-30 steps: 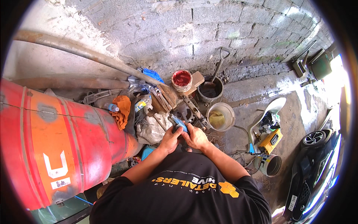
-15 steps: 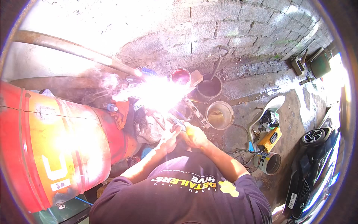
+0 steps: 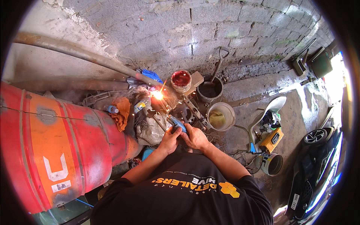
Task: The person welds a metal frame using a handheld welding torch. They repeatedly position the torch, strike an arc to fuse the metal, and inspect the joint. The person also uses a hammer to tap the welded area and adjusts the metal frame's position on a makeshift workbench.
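Observation:
Both of my hands grip a blue-handled welding electrode holder (image 3: 177,125) in front of my chest. My left hand (image 3: 169,139) wraps its left side and my right hand (image 3: 195,137) its right side. A thin rod runs up and left from the holder to a bright orange spark (image 3: 158,95) on rusty metal parts (image 3: 187,108), beside the end of a long rusty pipe (image 3: 82,55). Small sparks fly around the glow.
A large red and orange drum (image 3: 56,142) lies at my left. Behind the work stand a red paint tin (image 3: 181,80), a dark bucket with a shovel (image 3: 210,88) and a pale bucket (image 3: 220,116). A yellow welding machine (image 3: 272,139) sits right. A brick wall (image 3: 210,30) closes the back.
A second ago there was no arc. Half a second ago a large white flare covered the work. Now it has shrunk to a small orange spark. My hands stay in place.

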`<move>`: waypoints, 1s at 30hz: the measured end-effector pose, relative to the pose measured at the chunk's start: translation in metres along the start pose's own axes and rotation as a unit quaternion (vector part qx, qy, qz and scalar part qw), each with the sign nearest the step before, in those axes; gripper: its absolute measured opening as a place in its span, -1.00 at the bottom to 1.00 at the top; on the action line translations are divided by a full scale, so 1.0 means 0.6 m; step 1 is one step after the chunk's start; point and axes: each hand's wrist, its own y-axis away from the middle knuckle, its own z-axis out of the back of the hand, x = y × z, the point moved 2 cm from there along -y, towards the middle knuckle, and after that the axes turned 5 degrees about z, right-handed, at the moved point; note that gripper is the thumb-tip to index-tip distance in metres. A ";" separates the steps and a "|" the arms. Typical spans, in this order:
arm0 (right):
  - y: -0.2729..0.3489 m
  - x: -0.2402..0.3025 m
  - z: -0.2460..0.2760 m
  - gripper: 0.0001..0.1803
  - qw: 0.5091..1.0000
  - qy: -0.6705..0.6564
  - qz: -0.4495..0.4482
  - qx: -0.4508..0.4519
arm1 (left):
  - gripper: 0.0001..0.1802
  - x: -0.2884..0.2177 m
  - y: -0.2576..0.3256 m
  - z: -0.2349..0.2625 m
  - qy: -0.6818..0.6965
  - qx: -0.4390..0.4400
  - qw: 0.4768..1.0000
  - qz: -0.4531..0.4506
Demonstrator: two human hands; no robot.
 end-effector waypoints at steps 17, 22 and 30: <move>0.001 -0.003 -0.001 -0.47 1.000 -0.009 0.014 -0.022 | -0.54 -0.009 0.001 -0.006 -0.024 0.008 1.000 0.001; 0.008 -0.004 0.005 -0.46 0.997 -0.009 0.051 -0.058 | -0.53 0.002 -0.003 0.003 -0.098 0.018 0.993 -0.056; 0.008 -0.007 0.003 -0.44 1.000 -0.006 0.001 -0.021 | -0.54 0.003 -0.003 -0.008 -0.064 -0.001 0.997 -0.035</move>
